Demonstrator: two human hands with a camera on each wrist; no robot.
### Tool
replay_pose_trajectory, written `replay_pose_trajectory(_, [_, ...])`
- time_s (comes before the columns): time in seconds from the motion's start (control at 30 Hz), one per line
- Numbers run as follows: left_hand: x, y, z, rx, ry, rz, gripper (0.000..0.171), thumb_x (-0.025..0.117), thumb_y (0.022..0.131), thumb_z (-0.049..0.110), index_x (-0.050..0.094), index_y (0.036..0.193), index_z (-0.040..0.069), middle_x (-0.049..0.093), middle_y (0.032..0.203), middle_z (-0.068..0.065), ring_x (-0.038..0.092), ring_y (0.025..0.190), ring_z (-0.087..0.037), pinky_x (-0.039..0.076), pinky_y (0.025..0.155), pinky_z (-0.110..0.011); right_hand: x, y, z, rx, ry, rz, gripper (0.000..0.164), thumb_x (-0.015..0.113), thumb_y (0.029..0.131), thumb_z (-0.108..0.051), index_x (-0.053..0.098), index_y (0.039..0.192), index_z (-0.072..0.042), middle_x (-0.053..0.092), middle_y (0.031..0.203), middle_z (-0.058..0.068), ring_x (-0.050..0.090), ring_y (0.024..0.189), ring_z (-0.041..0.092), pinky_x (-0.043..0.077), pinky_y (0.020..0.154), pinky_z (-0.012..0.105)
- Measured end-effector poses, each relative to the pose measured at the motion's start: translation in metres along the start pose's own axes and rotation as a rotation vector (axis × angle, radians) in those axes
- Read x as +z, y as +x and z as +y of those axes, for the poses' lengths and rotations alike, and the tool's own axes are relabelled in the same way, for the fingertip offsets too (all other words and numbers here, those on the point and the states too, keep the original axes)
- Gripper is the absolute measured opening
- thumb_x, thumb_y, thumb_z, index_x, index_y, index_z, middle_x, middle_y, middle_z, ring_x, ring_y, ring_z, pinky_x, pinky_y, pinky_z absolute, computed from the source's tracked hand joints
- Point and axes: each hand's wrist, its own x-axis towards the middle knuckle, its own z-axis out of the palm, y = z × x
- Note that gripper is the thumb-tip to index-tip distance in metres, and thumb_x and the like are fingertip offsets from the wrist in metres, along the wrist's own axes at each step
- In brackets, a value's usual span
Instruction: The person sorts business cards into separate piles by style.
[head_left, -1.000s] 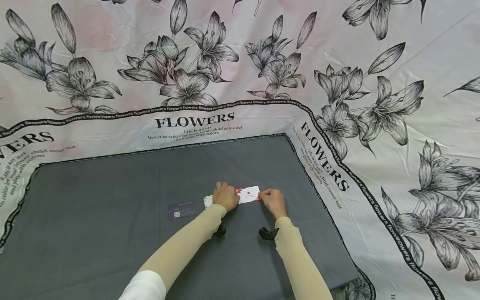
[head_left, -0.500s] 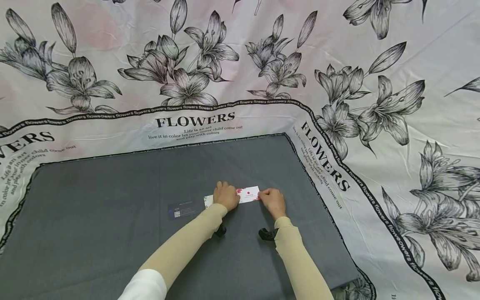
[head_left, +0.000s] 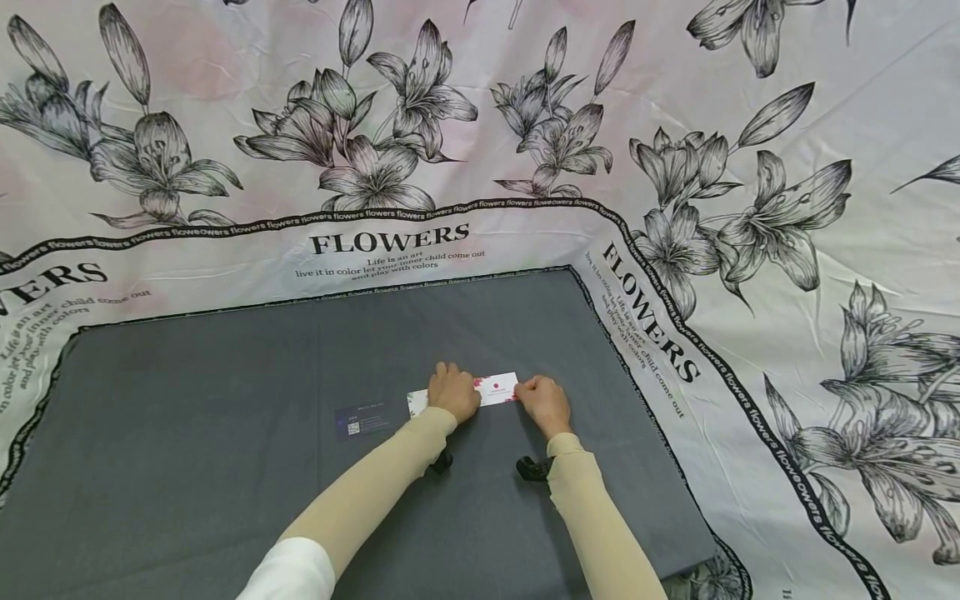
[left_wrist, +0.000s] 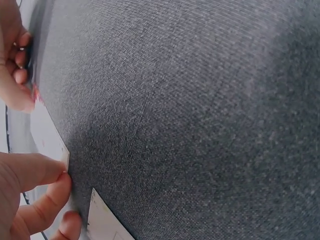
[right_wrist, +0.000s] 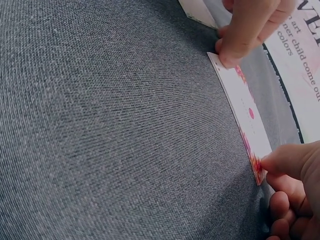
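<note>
A white business card (head_left: 497,389) with red floral corners and a red dot lies between the two hands, close over the dark grey cloth. My left hand (head_left: 453,392) pinches its left end between thumb and fingers. At the opposite end, my right hand (head_left: 546,404) pinches the right corner with thumb and forefinger, seen closely in the right wrist view. Partly hidden behind the left hand is another white card (head_left: 416,403) with greenish print. Left of that lies a dark blue card (head_left: 369,422) with a small QR code.
The grey cloth (head_left: 202,433) covers the table top. Around it runs a white border (head_left: 525,237) printed with "FLOWERS", and a pale sheet (head_left: 465,83) with black lily drawings spreads beyond. Black straps (head_left: 534,469) sit at the wrists.
</note>
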Motion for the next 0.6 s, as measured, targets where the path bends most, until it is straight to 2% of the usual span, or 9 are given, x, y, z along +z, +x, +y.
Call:
replay_pose_trajectory(0.23, [0.003,-0.001,0.003,0.052,0.054,0.07,0.018,0.061,0.082,0.019,0.07,0.074,0.006,0.058,0.09,-0.014,0.046,0.09,-0.028,0.044,0.076,-0.042,-0.001,-0.001,-0.002,0.004,-0.011,0.0,0.021,0.061,0.084,-0.031,0.072,0.081,-0.014,0.068,0.078,0.003,0.054,0.062,0.018,0.036,0.051,0.028])
replay_pose_trajectory(0.4, [0.007,0.0,0.005,0.088,0.124,0.109,0.019,0.06,0.084,0.021,0.074,0.082,0.008,0.057,0.092,-0.013,0.045,0.091,-0.027,0.043,0.077,-0.041,-0.003,0.0,-0.001,0.013,0.035,-0.003,0.022,0.062,0.084,-0.032,0.071,0.081,-0.011,0.067,0.079,0.004,0.054,0.065,0.018,0.035,0.054,0.027])
replay_pose_trajectory(0.6, [0.016,-0.003,0.002,0.112,0.085,0.225,0.018,0.06,0.082,0.02,0.067,0.079,0.004,0.056,0.089,-0.014,0.047,0.087,-0.029,0.043,0.074,-0.041,-0.004,0.002,0.004,0.008,0.119,-0.012,0.026,0.061,0.085,-0.033,0.07,0.086,-0.009,0.064,0.078,0.002,0.051,0.066,0.016,0.036,0.056,0.026])
